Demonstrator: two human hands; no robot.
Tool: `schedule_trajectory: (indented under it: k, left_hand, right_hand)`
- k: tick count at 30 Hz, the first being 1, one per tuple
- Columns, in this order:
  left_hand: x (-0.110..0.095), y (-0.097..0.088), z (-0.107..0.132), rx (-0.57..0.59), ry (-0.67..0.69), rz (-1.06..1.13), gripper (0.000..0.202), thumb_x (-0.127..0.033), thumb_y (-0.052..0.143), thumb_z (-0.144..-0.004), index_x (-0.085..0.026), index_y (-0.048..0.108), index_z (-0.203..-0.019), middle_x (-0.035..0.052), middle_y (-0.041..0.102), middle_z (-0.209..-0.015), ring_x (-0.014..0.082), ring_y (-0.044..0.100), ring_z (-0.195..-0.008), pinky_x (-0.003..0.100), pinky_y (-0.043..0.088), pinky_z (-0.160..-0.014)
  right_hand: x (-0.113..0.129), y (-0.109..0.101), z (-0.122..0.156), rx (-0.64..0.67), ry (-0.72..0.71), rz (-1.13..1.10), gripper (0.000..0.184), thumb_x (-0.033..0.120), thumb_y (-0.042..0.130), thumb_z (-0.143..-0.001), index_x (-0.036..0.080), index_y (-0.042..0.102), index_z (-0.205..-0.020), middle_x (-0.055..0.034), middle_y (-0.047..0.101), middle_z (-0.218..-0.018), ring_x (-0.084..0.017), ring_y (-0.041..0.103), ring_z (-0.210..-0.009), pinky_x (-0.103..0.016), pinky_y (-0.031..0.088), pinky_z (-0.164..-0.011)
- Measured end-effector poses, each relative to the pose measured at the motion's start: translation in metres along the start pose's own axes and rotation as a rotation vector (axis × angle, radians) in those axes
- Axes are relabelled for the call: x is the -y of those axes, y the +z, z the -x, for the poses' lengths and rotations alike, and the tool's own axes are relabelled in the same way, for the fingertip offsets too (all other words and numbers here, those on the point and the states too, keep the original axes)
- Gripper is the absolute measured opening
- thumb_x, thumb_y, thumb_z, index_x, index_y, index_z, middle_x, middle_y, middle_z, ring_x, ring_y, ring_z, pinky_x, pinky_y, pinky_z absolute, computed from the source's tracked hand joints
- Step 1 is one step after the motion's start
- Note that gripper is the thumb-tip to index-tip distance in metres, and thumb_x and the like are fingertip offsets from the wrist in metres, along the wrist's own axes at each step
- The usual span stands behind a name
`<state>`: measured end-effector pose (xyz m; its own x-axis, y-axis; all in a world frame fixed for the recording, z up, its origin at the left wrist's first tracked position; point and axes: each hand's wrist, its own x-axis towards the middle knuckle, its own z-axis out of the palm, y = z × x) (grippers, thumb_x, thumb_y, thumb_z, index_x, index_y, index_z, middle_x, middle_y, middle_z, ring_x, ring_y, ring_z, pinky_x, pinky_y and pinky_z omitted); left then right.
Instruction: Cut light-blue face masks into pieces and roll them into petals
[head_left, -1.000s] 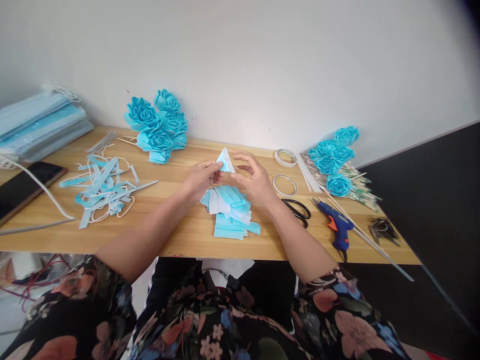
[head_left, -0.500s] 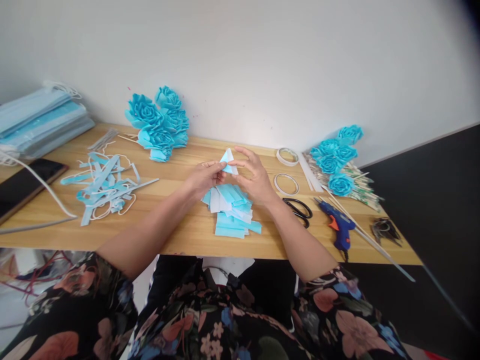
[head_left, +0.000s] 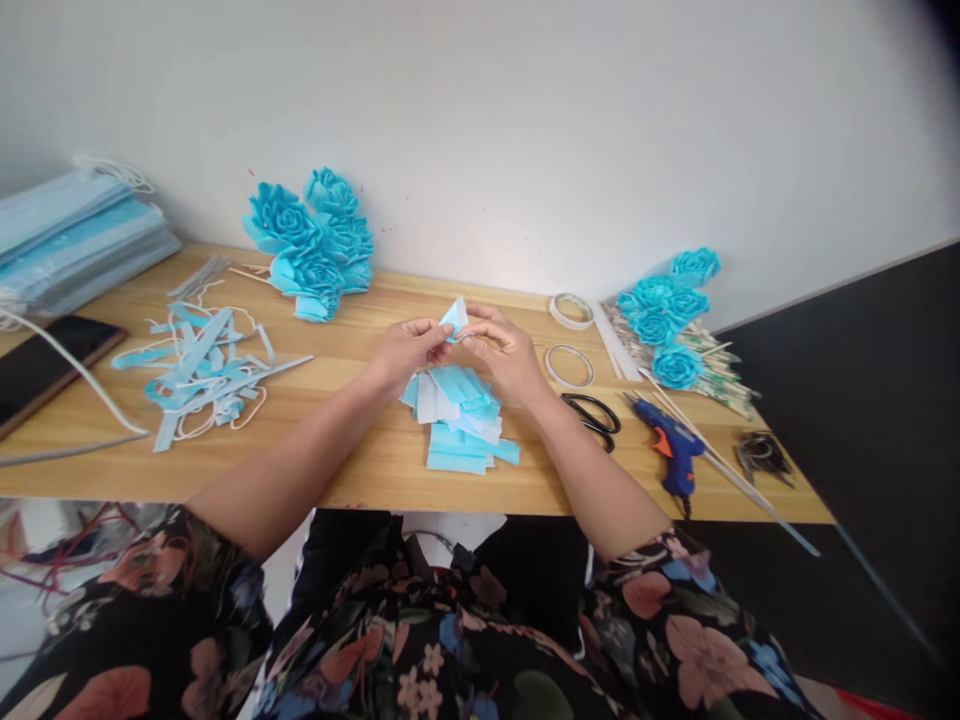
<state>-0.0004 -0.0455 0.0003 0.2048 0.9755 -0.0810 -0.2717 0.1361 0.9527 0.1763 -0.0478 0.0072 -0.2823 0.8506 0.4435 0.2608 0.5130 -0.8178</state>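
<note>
A small folded piece of light blue and white mask fabric (head_left: 455,315) is held up between my two hands, its pointed corner upward. My left hand (head_left: 411,350) pinches its left side between thumb and fingers. My right hand (head_left: 506,352) has its thumb and fingers closed on the lower right edge, which curls under them. Just below, a loose pile of cut blue and white fabric pieces (head_left: 461,415) lies on the wooden table (head_left: 360,460). Black-handled scissors (head_left: 592,415) rest by my right forearm, their blades hidden.
Blue fabric roses (head_left: 319,245) stand at the back left, with more roses (head_left: 667,305) at right. Cut strips (head_left: 210,365), a phone (head_left: 56,365) and stacked masks (head_left: 75,240) occupy the left. Tape rolls (head_left: 570,366), a glue gun (head_left: 673,448) and pliers (head_left: 763,456) lie right.
My right hand's raised fingers have come down and closed on the fabric piece, whose lower right corner is now curled in. The whole view has shifted slightly.
</note>
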Motion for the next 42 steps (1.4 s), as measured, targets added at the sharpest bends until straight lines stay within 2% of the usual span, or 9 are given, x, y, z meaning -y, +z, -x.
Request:
schedule_trajectory:
  k: [4, 10, 14, 17, 19, 24, 27, 33, 42]
  left_hand:
    - [-0.0005, 0.0008, 0.0016, -0.017, 0.06, -0.092, 0.033, -0.043, 0.077, -0.068, -0.014, 0.061, -0.066, 0.0004, 0.061, -0.061, 0.0079, 0.052, -0.055, 0.023, 0.041, -0.058]
    - [-0.0048, 0.0035, 0.0056, -0.013, 0.106, -0.177, 0.032, -0.044, 0.074, -0.07, -0.015, 0.06, -0.063, 0.0, 0.06, -0.059, 0.0081, 0.05, -0.054, 0.023, 0.04, -0.058]
    - [-0.0047, 0.0042, 0.0059, -0.019, 0.103, -0.18, 0.032, -0.044, 0.075, -0.069, -0.015, 0.062, -0.066, 0.0001, 0.06, -0.06, 0.0083, 0.051, -0.054, 0.023, 0.041, -0.058]
    - [-0.0047, 0.0044, 0.0059, -0.023, 0.096, -0.184, 0.033, -0.045, 0.076, -0.067, -0.015, 0.062, -0.066, 0.0003, 0.061, -0.06, 0.0084, 0.05, -0.054, 0.023, 0.041, -0.057]
    - [-0.0052, 0.0047, 0.0062, -0.021, 0.095, -0.194, 0.033, -0.045, 0.077, -0.066, -0.015, 0.062, -0.065, 0.0004, 0.061, -0.059, 0.0088, 0.05, -0.054, 0.022, 0.041, -0.057]
    - [-0.006, 0.0048, 0.0061, -0.015, 0.128, -0.234, 0.033, -0.046, 0.076, -0.066, -0.015, 0.063, -0.064, -0.0001, 0.059, -0.059, 0.0086, 0.049, -0.054, 0.022, 0.039, -0.056]
    - [-0.0052, 0.0042, 0.0055, -0.007, 0.161, -0.26, 0.031, -0.045, 0.075, -0.068, -0.015, 0.064, -0.065, -0.001, 0.057, -0.058, 0.0084, 0.046, -0.053, 0.023, 0.036, -0.054]
    - [-0.0051, 0.0049, 0.0062, -0.002, 0.164, -0.28, 0.027, -0.039, 0.073, -0.071, -0.016, 0.061, -0.063, -0.0022, 0.051, -0.055, 0.0087, 0.044, -0.052, 0.024, 0.032, -0.053]
    - [-0.0058, 0.0032, 0.0061, 0.047, 0.149, -0.227, 0.026, -0.036, 0.076, -0.068, -0.016, 0.06, -0.063, -0.002, 0.052, -0.058, 0.0083, 0.045, -0.054, 0.024, 0.034, -0.055]
  right_hand:
    - [-0.0037, 0.0039, 0.0009, -0.032, 0.139, -0.106, 0.021, 0.043, 0.069, -0.081, 0.022, 0.07, -0.084, -0.0013, 0.07, -0.095, -0.018, 0.064, -0.089, -0.033, 0.049, -0.085]
    - [-0.0028, 0.0054, 0.0018, -0.066, 0.204, -0.068, 0.027, 0.046, 0.07, -0.077, 0.019, 0.064, -0.077, 0.0027, 0.06, -0.07, -0.012, 0.052, -0.066, -0.026, 0.043, -0.065]
    - [-0.0019, 0.0055, 0.0004, -0.067, 0.209, -0.136, 0.026, 0.043, 0.072, -0.076, 0.02, 0.063, -0.086, 0.0025, 0.063, -0.076, -0.012, 0.055, -0.069, -0.026, 0.044, -0.067]
    - [-0.0011, 0.0055, -0.0011, -0.066, 0.249, -0.194, 0.042, 0.041, 0.074, -0.073, 0.024, 0.061, -0.109, 0.0022, 0.067, -0.08, -0.014, 0.06, -0.073, -0.028, 0.048, -0.071]
    - [-0.0004, 0.0053, -0.0014, -0.051, 0.269, -0.213, 0.048, 0.04, 0.074, -0.073, 0.024, 0.061, -0.116, 0.0019, 0.068, -0.081, -0.015, 0.062, -0.075, -0.029, 0.049, -0.073]
    - [0.0, 0.0055, -0.0005, -0.014, 0.271, -0.277, 0.035, 0.04, 0.074, -0.074, 0.02, 0.066, -0.102, -0.0012, 0.073, -0.092, -0.016, 0.066, -0.085, -0.031, 0.051, -0.082]
    - [-0.0007, 0.0059, -0.0003, -0.02, 0.279, -0.275, 0.032, 0.04, 0.074, -0.073, 0.02, 0.066, -0.096, -0.0018, 0.072, -0.09, -0.016, 0.066, -0.083, -0.03, 0.051, -0.079]
    - [-0.0009, 0.0071, 0.0004, -0.013, 0.28, -0.206, 0.037, 0.041, 0.073, -0.074, 0.021, 0.065, -0.104, 0.0007, 0.069, -0.082, -0.015, 0.063, -0.075, -0.028, 0.05, -0.07]
    - [-0.0024, 0.0074, 0.0013, 0.0, 0.25, -0.187, 0.033, 0.041, 0.07, -0.078, 0.022, 0.064, -0.105, -0.001, 0.071, -0.085, -0.017, 0.066, -0.08, -0.032, 0.052, -0.076]
